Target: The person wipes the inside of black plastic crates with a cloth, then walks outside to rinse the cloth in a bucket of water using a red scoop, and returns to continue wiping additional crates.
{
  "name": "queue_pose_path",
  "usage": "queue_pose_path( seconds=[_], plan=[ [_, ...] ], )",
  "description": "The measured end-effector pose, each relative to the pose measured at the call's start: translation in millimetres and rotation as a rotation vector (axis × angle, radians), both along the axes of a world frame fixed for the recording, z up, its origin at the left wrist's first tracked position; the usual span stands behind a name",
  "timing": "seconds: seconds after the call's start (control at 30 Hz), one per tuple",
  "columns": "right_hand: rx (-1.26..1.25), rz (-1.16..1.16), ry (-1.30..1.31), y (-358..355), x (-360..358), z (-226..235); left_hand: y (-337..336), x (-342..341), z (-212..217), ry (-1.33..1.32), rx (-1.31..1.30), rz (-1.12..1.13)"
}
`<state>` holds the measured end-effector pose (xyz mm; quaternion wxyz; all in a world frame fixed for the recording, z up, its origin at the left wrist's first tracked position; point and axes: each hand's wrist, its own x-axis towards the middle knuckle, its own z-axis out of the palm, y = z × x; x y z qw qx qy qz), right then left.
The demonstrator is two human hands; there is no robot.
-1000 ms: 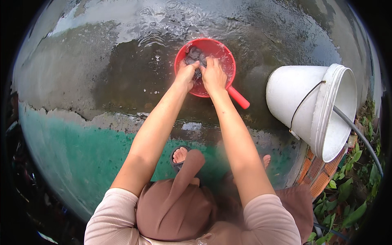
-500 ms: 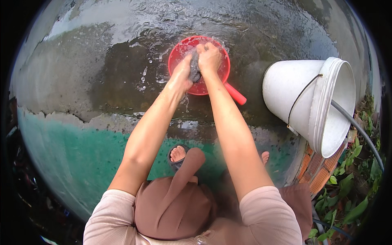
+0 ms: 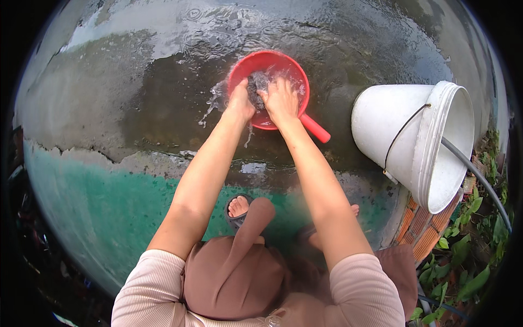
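A red plastic dipper (image 3: 299,71) with a straight handle rests on the wet concrete ahead of me, with splashing water inside. In it lies a soaked, crumpled grey cloth (image 3: 258,87), partly hidden by foam and water. My left hand (image 3: 241,102) reaches in over the near left rim and grips the cloth's left side; its fingertips are hidden. On the other side, my right hand (image 3: 280,100) has its fingers stretched out in the dipper, and its thumb touches the cloth.
On the right a white bucket (image 3: 389,114) lies on its side, a grey hose (image 3: 476,169) running from its mouth. Bricks (image 3: 427,226) and leafy plants (image 3: 468,250) border the ground there. Nearer me the floor is painted green (image 3: 120,201).
The wadded cloth was squeezed between both hands above the dipper; now it is lower, in the water. My right hand has opened and moved down. Water spills over the dipper's left rim.
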<state>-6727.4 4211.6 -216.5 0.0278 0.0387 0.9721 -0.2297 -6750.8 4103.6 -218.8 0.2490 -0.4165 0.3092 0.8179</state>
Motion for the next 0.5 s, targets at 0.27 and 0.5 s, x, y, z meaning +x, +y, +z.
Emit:
queue_pose_path(
  seconds=[0.27,0.5],
  plan=[
    [-1.015,-0.144,-0.040,-64.4,22.0,101.7,-1.7,8.9,-14.0,-0.040,-0.104,-0.163],
    [-0.363,-0.281,-0.036,5.7,-18.5,51.8,-6.9,0.7,7.7,0.123,0.152,0.082]
  ],
)
